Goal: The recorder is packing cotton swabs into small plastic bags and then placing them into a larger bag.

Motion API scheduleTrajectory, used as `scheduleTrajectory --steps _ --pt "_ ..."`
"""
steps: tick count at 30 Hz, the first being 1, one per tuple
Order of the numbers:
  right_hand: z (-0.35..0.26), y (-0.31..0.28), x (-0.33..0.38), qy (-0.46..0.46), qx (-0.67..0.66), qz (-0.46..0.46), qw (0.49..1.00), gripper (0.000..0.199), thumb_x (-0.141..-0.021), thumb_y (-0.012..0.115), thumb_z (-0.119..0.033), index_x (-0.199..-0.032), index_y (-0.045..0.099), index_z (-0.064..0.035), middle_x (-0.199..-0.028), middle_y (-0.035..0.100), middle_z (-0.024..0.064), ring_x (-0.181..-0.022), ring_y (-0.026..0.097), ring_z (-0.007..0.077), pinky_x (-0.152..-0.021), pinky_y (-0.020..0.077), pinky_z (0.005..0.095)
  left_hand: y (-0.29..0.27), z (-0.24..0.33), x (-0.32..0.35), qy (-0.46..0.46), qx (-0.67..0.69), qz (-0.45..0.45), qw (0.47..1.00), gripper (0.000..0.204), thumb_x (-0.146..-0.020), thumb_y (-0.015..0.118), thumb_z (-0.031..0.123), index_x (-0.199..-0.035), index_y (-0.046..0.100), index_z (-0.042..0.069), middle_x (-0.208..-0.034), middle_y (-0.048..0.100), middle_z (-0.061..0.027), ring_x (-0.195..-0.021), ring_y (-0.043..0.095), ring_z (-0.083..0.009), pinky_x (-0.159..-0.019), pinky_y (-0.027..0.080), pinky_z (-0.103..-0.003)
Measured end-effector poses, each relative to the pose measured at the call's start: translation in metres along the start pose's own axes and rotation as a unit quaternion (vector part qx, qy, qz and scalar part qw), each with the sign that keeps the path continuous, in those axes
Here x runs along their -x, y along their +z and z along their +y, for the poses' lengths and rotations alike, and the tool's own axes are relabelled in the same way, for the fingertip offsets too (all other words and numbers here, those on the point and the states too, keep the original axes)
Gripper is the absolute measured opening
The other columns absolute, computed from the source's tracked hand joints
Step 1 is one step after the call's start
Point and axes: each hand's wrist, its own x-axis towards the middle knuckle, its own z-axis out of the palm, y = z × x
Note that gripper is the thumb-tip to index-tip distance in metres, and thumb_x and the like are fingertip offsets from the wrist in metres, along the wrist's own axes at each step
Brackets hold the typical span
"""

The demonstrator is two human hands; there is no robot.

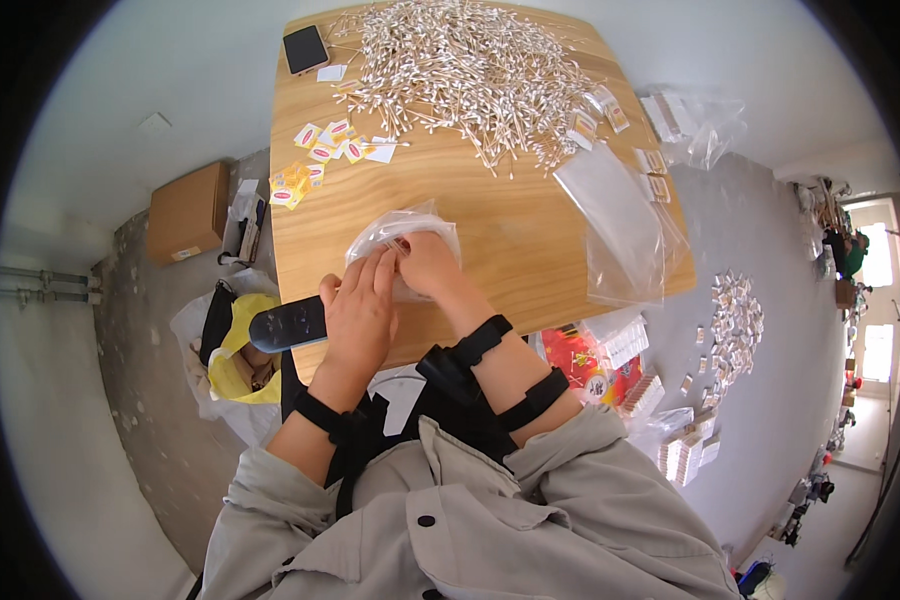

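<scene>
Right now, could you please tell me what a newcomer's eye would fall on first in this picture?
Probably the large heap of white-tipped cotton swabs covering much of the far part of the wooden table. Next might come the left hand and right hand, close together at a clear plastic bag toward the table's near side. To the right, a scatter of small packs stands out on the grey floor.

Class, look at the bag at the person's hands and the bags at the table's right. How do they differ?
The bag at the hands is bunched and puffed; the bags at right lie spread out.
The left hand and right hand work at the first; neither touches the others.
Both are see-through plastic, on the table.
</scene>
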Motion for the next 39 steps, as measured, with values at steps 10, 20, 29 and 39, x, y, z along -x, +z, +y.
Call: scheduleTrajectory --steps 10,20,29,39 --pt "0.012 0.019 -0.006 -0.031 -0.023 0.000 0.999 0.025 -0.085 0.048 -0.018 -0.093 0.063 0.0003 -0.092 0.063 0.0224 -0.089 0.059 0.0387 -0.078 0.0471 0.0427 0.005 -0.002 0.001 -0.006 -0.149 -0.030 0.988 0.085 -0.059 0.077 0.016 -0.134 0.039 0.002 -0.137 0.041 -0.0086 -0.126 0.037 -0.0233 -0.094 0.030 -0.042" --pt "-0.004 0.026 0.017 -0.081 0.122 0.028 0.989 0.025 -0.083 0.047 -0.014 -0.091 0.063 0.0036 -0.095 0.061 0.0252 -0.091 0.059 0.0356 -0.079 0.0466 0.0448 0.011 0.003 0.004 0.011 -0.120 -0.037 0.992 0.067 -0.075 0.060 0.019 -0.136 0.039 0.003 -0.141 0.039 -0.0111 -0.132 0.036 -0.0237 -0.108 0.020 -0.045" --pt "0.027 -0.182 0.052 -0.213 -0.037 0.147 0.965 0.033 -0.090 0.047 -0.016 -0.121 0.046 -0.0048 -0.113 0.049 0.0168 -0.109 0.045 0.0324 -0.095 0.0364 0.0402 0.000 0.010 0.000 -0.002 -0.119 -0.096 0.988 0.076 -0.072 0.063 0.017 -0.139 0.032 -0.001 -0.143 0.035 -0.0133 -0.132 0.033 -0.0266 -0.110 0.017 -0.052" --pt "0.223 -0.364 -0.017 0.147 0.514 0.192 0.823 0.036 -0.078 0.056 -0.001 -0.112 0.056 -0.0137 -0.110 0.048 0.0136 -0.104 0.053 0.0330 -0.087 0.0475 0.0425 0.000 0.009 -0.001 -0.036 -0.083 -0.150 0.985 0.083 -0.068 0.065 0.014 -0.139 0.028 -0.004 -0.140 0.035 -0.0196 -0.132 0.031 -0.0337 -0.109 0.016 -0.054"
